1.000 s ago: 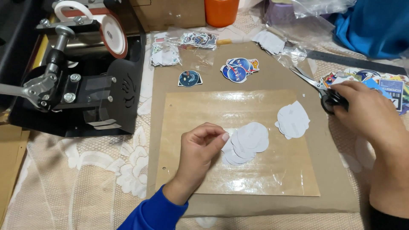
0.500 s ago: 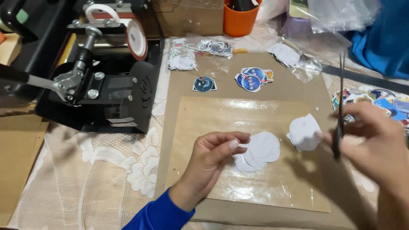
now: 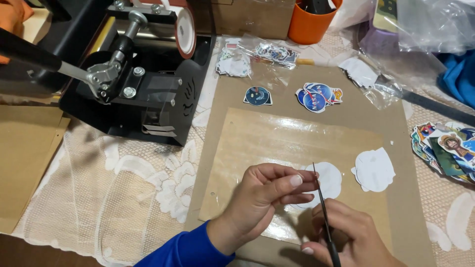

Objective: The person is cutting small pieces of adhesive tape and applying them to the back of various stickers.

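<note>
While the left hand [image 3: 262, 198] sits at 6 o'clock in the head view, its thumb and fingers are pressed together, pinching the edge of a white cutout [image 3: 326, 182] that lies on the clear sheet [image 3: 277, 143]. Blue sleeve [image 3: 185, 249] runs off toward 7 o'clock. Right hand [image 3: 346, 237] is at 5 o'clock, fingers curled around thin scissors [image 3: 324, 222]; blades point up toward 12 o'clock, tip just beside the left fingertips [image 3: 297, 180] and over the cutout's left edge. Whether the blades are parted, cannot tell.

Second white cutout [image 3: 374, 169] lies at 3 o'clock of the first, close but apart, on the cardboard [image 3: 222, 99]. Clear sheet rests on top of that cardboard, which lies on the lace cloth [image 3: 123, 183] covering the surface.

At 12 o'clock on the cardboard: one round dark sticker [image 3: 258, 96] and, to its right, a small pile of round blue stickers [image 3: 316, 97]. Above them, bagged stickers [image 3: 269, 52] and a white stack [image 3: 233, 64]. Orange cup [image 3: 311, 22] at 12 o'clock by the top edge. Loose plastic bags [image 3: 420, 24] at 1 o'clock, blue fabric [image 3: 462, 79] at 2 o'clock. Colourful sticker pile [image 3: 445, 148] at 3 o'clock, off the cardboard's right edge.

Black press machine [image 3: 143, 84] at 10 o'clock, handle [image 3: 29, 52] sticking out to 9 o'clock. Brown paper [image 3: 24, 158] at 8 o'clock, partly under the cloth.
</note>
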